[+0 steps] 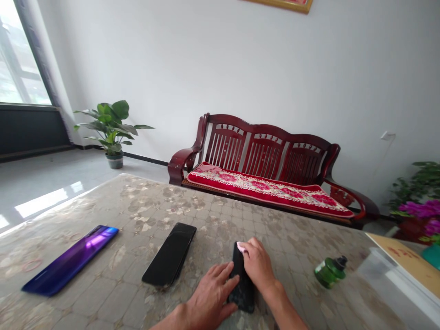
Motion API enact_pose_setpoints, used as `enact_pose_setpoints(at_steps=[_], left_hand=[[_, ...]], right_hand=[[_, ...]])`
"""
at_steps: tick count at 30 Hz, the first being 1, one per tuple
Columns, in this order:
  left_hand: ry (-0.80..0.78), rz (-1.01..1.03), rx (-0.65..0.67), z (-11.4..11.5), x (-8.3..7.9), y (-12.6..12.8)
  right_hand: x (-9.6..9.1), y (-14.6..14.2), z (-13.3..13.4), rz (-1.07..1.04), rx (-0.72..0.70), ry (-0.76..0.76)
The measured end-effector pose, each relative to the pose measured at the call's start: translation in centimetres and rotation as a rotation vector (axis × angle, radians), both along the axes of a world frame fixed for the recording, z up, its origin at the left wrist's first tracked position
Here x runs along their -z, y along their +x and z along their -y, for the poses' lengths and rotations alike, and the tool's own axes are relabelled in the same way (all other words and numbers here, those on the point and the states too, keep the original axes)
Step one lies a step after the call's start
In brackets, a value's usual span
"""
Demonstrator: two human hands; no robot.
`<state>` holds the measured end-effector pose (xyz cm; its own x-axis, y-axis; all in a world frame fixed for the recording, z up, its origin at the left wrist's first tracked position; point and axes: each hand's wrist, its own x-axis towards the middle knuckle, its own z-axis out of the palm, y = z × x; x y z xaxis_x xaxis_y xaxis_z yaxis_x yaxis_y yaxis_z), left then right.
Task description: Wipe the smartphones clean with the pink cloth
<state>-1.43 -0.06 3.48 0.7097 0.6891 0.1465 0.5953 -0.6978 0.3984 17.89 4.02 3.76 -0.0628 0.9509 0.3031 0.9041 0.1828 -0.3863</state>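
My right hand (258, 266) lies curled on the far end of a black phone (243, 297). Its fingertips are bunched together and pinch a small pink pad (241, 248) down against the glass. I cannot tell whether the pad is a cloth or a wipe. My left hand (210, 298) is spread out flat, and its fingers reach in from 9 o'clock to rest along the phone's left edge without closing round it.

The phone lies flat on the table (137, 211) between my two hands, with its long axis running almost straight from 6 to 12 o'clock. Its near end points back at me and its far end sits under the pad. That puts my right hand at the 12 o'clock end, coming in from the 3 o'clock side, and my left hand at the middle of the 9 o'clock side. Both touch the phone, and the right one covers more of it.

At 10 o'clock from my left hand, clearly apart, a second black phone (170, 260) lies face up, slanted toward 1 o'clock. Well beyond it at 9 o'clock lies a purple phone (72, 263) with the same slant. At 3 o'clock from my right hand, well apart, a small green bottle (330, 271) with a dark cap lies on its side. Past the table's far edge at 12 o'clock, a dark wooden bench (264, 151) with a red flowered cushion stands against the wall.
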Motion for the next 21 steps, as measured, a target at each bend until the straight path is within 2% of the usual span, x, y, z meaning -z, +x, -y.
enact_pose_setpoints(at_steps=[3, 8, 10, 12, 18, 21], left_hand=[[-0.007, 0.009, 0.002, 0.0, 0.0, -0.1], [0.018, 0.086, 0.013, 0.2, 0.8, -0.3], [0.033, 0.094, 0.015, 0.2, 1.1, -0.3], [0.047, 0.077, 0.004, 0.2, 1.2, -0.3], [0.077, 0.053, 0.009, -0.1, 1.9, -0.4], [0.088, 0.072, 0.008, -0.2, 2.1, -0.4]], right_hand=[[0.1, -0.2, 0.2, -0.005, -0.016, 0.006], [0.6, -0.3, 3.4, -0.032, -0.093, -0.005], [0.6, -0.4, 3.7, -0.039, -0.104, -0.010], [0.6, -0.5, 3.0, -0.042, -0.092, -0.011], [-0.1, -0.9, -1.5, -0.050, 0.019, -0.013], [-0.2, -0.9, -1.1, -0.047, -0.012, -0.024]])
